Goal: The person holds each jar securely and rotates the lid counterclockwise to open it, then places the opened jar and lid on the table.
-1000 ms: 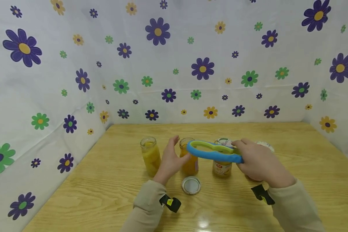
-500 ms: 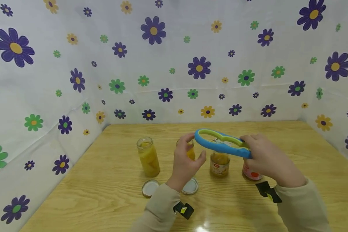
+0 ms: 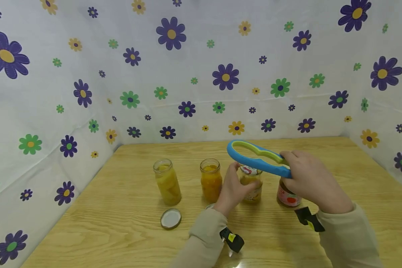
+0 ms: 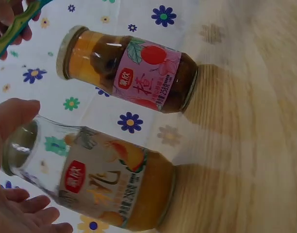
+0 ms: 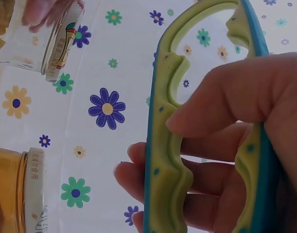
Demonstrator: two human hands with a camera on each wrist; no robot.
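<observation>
- Flowered white sheeting walls in a pale wooden table in the head view. On it stand four glass jars in a row. The left hand curls round the third, a lidded glass jar of yellow fruit, near the table's middle. The right hand grips a blue-and-green plastic jar opener by its handle, its loop hovering just above that jar's lid. Left of it stand two open jars of yellow fruit, and a loose metal lid lies nearer. A red-labelled jar stands under the right hand.
- Left wrist view: thumb and fingers wrap the jar's neck; the red-labelled jar stands just beside it.
- Right wrist view: fingers are clamped round the opener's handle, with the jar's lidded top apart from the loop.
- Risk, as I judge it: if the loop comes down off-centre, it could slip off the lid and tip the jar into its close neighbour.
</observation>
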